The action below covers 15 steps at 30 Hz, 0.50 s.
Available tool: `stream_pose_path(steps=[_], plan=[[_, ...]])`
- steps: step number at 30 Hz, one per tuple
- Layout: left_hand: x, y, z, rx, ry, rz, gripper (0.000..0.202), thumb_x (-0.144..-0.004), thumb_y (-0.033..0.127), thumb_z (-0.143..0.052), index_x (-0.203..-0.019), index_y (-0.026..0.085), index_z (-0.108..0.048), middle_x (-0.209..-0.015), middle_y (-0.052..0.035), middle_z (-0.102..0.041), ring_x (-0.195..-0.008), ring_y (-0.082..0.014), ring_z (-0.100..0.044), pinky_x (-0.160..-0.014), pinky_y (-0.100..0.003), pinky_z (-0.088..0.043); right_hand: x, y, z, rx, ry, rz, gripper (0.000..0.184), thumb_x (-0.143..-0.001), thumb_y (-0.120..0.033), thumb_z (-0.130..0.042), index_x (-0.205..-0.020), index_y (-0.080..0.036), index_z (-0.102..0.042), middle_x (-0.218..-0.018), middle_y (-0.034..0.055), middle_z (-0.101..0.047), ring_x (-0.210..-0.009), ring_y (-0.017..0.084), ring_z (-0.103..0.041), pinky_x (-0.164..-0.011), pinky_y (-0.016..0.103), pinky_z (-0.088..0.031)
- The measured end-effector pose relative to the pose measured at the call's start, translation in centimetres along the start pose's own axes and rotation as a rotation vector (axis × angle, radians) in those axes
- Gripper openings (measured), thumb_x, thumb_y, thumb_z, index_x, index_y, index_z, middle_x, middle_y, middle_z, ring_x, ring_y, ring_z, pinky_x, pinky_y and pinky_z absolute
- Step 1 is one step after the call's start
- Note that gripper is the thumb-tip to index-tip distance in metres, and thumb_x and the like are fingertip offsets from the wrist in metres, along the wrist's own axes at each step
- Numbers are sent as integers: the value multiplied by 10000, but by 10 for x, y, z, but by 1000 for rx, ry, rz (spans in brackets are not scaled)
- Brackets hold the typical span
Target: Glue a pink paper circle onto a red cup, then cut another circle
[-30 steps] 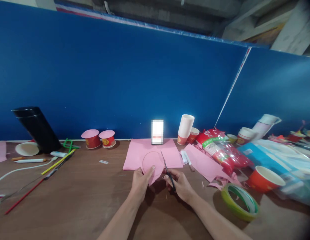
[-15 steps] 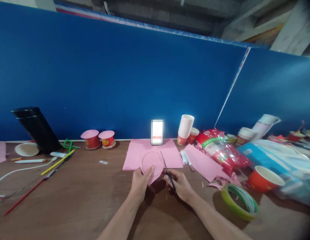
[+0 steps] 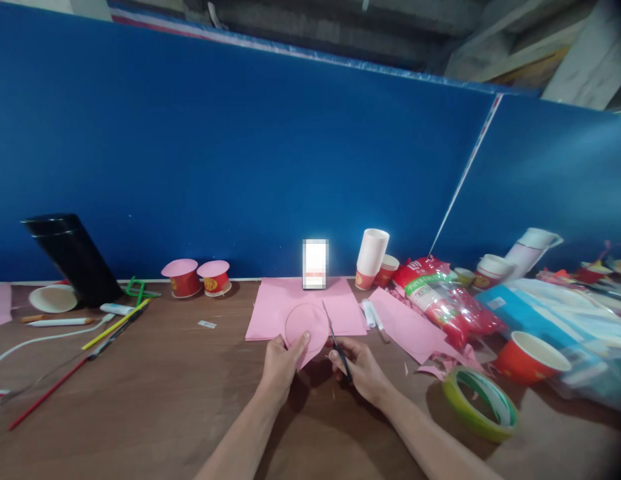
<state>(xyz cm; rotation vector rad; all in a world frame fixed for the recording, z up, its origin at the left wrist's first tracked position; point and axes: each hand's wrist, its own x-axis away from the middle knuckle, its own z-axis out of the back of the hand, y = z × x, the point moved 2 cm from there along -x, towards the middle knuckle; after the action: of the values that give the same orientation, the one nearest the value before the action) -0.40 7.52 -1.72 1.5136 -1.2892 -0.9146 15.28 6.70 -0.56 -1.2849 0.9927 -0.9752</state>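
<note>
My left hand [image 3: 281, 363] pinches a round piece of pink paper [image 3: 306, 328] by its lower edge, thumb on top. My right hand [image 3: 363, 370] grips a pair of dark scissors [image 3: 335, 335], whose blades point up and away along the right edge of the round piece. Both hands hover just above the brown table [image 3: 165, 400]. Under and behind the round piece lies a flat sheet of pink paper [image 3: 290, 299].
More pink sheets [image 3: 405, 327] and scraps lie to the right, with a green tape roll [image 3: 480, 403], a red paper cup [image 3: 527, 357], stacked cups [image 3: 371, 257] and a red packet [image 3: 443, 300]. At left are two pink-topped cups [image 3: 183, 277], a black cylinder [image 3: 73, 257], pencils and sticks [image 3: 115, 325]. A blue partition [image 3: 240, 167] backs the table.
</note>
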Motion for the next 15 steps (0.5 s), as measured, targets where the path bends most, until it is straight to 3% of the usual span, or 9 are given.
stream_pose_path(steps=[15], plan=[[0, -1, -1, 56, -22, 9, 355, -606, 331, -673, -823, 51, -636, -723, -118, -668, -655, -205, -613, -604, -304, -484, 0, 4, 1, 21, 9, 26, 361, -720, -377, -580, -971, -118, -567, -530, -38, -480, -434, 67, -430, -405, 183, -327]])
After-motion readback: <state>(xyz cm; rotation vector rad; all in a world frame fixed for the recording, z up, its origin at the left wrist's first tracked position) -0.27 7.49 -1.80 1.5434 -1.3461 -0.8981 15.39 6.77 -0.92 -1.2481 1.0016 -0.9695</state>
